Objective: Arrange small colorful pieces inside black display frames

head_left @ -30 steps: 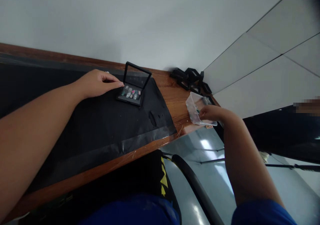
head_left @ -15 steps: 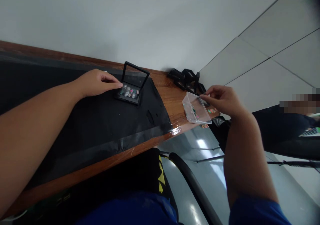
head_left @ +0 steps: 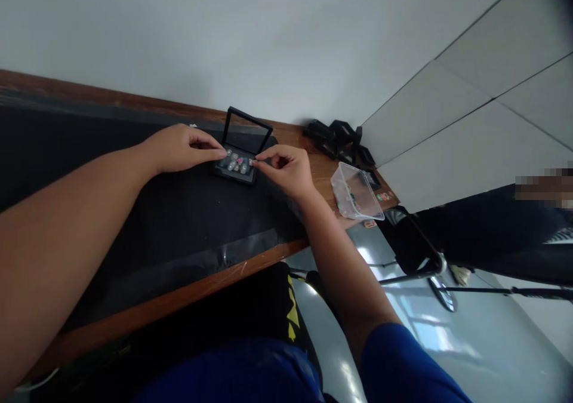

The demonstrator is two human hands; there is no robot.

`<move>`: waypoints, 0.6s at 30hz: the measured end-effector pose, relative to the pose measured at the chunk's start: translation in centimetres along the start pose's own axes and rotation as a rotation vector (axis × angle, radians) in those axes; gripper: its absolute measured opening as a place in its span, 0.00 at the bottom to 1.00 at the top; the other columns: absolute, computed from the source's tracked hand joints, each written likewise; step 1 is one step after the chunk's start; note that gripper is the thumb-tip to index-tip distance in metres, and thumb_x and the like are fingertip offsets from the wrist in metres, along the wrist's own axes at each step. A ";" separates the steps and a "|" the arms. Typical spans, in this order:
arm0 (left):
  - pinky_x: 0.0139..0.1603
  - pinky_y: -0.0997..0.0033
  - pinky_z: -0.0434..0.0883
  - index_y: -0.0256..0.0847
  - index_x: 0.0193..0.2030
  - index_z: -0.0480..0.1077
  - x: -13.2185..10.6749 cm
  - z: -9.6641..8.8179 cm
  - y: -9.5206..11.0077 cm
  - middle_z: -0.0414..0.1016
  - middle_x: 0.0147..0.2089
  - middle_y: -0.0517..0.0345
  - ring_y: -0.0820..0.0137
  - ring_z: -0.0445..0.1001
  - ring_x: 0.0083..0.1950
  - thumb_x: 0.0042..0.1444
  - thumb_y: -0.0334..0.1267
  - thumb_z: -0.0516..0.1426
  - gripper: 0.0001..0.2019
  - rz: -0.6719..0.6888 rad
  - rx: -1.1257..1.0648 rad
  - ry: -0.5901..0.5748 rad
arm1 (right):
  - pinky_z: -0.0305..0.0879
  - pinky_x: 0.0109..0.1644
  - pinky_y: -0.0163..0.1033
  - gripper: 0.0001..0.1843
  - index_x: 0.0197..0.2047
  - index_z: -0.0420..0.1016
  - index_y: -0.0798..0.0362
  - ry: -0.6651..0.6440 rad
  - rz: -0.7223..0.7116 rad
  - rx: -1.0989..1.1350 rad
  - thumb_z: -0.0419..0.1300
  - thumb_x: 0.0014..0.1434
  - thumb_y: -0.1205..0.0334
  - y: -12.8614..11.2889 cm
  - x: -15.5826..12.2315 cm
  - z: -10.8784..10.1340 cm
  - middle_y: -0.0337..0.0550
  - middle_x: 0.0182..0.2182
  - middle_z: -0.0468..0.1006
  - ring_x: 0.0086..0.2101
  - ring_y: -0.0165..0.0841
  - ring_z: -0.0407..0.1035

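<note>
Black case [head_left: 237, 165] sits between left hand [head_left: 179, 149], open fingertips touching, and right hand [head_left: 286, 167], pinched at its edge.

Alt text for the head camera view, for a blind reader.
At a small black display case with raised clear lid, on a black mat, the left hand touches its left edge while the right hand's fingers pinch at its right edge. A clear plastic tub stands farther right on the wooden table.
</note>
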State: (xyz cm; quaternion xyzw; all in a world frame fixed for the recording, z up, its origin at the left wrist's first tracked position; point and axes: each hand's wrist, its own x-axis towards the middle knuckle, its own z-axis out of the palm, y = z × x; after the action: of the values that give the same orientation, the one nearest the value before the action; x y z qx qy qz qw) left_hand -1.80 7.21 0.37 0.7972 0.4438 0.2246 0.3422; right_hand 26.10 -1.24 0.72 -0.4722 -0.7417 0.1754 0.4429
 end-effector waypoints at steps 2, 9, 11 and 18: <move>0.52 0.58 0.76 0.53 0.49 0.93 0.1 0.1 -0.1 0.91 0.41 0.56 0.55 0.83 0.46 0.57 0.65 0.68 0.24 -0.008 0.015 0.005 | 0.61 0.33 0.37 0.06 0.37 0.91 0.51 0.024 0.014 0.033 0.77 0.61 0.58 0.8 -0.3 0.7 0.32 0.22 0.73 0.25 0.27 0.62; 0.51 0.58 0.75 0.54 0.51 0.92 0.2 0.0 0.1 0.91 0.44 0.55 0.55 0.84 0.47 0.57 0.64 0.68 0.24 -0.029 0.055 0.008 | 0.68 0.34 0.39 0.02 0.35 0.92 0.47 0.108 -0.069 -0.007 0.78 0.61 0.61 1.4 -1.6 0.9 0.43 0.35 0.90 0.32 0.33 0.77; 0.51 0.58 0.75 0.54 0.52 0.92 0.1 0.0 0.2 0.91 0.45 0.55 0.55 0.85 0.48 0.57 0.64 0.68 0.24 -0.043 0.057 0.000 | 0.70 0.34 0.39 0.03 0.36 0.93 0.46 0.141 -0.088 0.000 0.77 0.62 0.59 1.3 -1.8 0.8 0.44 0.38 0.92 0.34 0.34 0.79; 0.51 0.57 0.74 0.51 0.54 0.92 -0.1 0.0 0.2 0.90 0.44 0.54 0.57 0.83 0.47 0.56 0.67 0.68 0.29 -0.043 0.035 -0.017 | 0.77 0.38 0.41 0.06 0.41 0.94 0.47 0.144 -0.043 -0.063 0.74 0.67 0.57 0.8 -2.3 0.9 0.45 0.39 0.93 0.33 0.34 0.80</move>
State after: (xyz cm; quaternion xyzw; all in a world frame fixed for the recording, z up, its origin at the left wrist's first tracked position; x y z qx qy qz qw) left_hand -1.72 7.10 0.46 0.7953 0.4618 0.2023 0.3366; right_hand 26.15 -2.69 -1.45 -0.4813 -0.7229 0.1083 0.4838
